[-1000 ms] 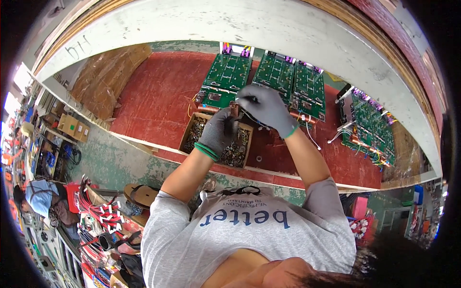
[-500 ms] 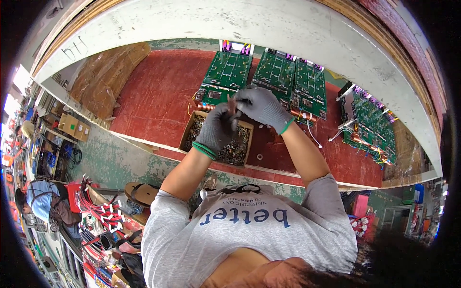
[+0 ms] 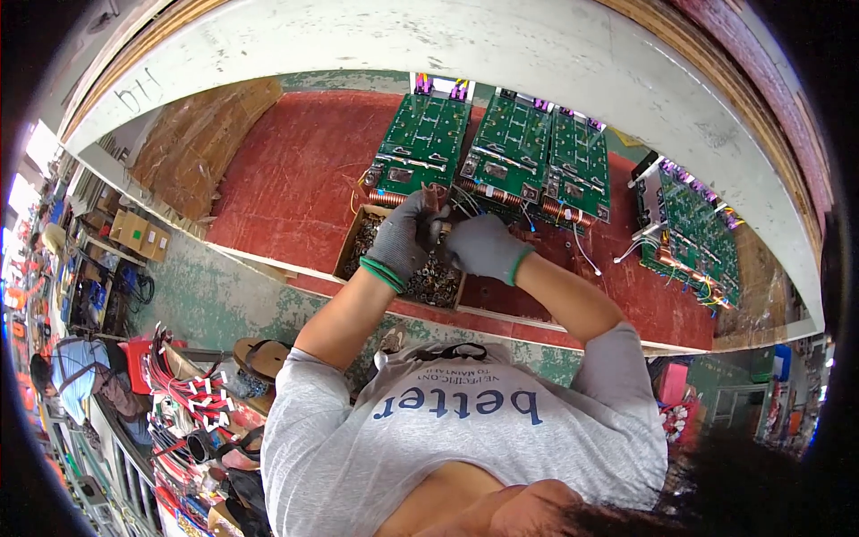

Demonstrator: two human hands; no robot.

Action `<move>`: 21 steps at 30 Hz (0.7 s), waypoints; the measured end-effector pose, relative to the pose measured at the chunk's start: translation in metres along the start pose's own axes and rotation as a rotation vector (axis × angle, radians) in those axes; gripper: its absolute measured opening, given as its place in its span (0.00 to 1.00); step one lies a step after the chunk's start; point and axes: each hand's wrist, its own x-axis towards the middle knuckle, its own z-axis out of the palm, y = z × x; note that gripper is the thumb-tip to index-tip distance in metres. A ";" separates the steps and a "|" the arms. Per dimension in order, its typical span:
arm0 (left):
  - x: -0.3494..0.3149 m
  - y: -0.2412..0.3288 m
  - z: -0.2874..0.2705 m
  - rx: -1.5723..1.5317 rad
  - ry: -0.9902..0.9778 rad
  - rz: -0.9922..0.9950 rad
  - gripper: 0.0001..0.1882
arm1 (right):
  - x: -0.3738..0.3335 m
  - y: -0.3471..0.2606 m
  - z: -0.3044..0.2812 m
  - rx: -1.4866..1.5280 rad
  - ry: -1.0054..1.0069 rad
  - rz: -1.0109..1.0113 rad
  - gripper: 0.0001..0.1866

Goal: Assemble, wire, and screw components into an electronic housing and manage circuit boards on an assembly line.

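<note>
My left hand (image 3: pixel 401 237), in a grey glove with a green cuff, is closed on a small copper-coloured flat piece (image 3: pixel 437 194). Close beside it, my right hand (image 3: pixel 488 249) has its fingers bent together against the left fingertips. Whatever those right fingers pinch is hidden. Both hands are above an open cardboard box (image 3: pixel 344 254) of small metal fasteners (image 3: pixel 437 285). Just beyond them lies a green circuit board (image 3: pixel 419 134) with a copper coil (image 3: pixel 386 199) along its near edge.
Two more green boards (image 3: pixel 508 134) (image 3: pixel 577 161) stand to its right, with loose wire ends. Another board assembly (image 3: pixel 689 224) sits at the table's far right. A white beam (image 3: pixel 429 40) arches across the far side of the red table (image 3: pixel 295 170). Cables (image 3: pixel 183 394) heap at lower left.
My right hand has come down and nearer to me, uncovering the middle board's coil and wires. The left hand stays almost in place, still with the copper-coloured piece.
</note>
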 end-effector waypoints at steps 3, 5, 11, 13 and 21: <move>0.001 -0.001 0.004 -0.007 0.012 0.028 0.03 | 0.020 -0.011 0.004 -0.178 -0.084 -0.055 0.08; 0.001 -0.001 0.001 -0.035 0.047 0.040 0.05 | 0.035 -0.010 0.018 -0.170 -0.047 -0.090 0.08; 0.017 -0.006 -0.009 -0.023 0.042 -0.018 0.14 | 0.033 -0.002 0.026 -0.057 0.267 -0.136 0.08; 0.015 -0.006 -0.009 -0.058 0.032 -0.022 0.14 | 0.021 0.000 0.004 -0.120 -0.008 -0.212 0.08; 0.009 -0.001 -0.014 -0.013 -0.059 0.003 0.03 | -0.023 0.033 -0.038 0.350 0.804 -0.038 0.09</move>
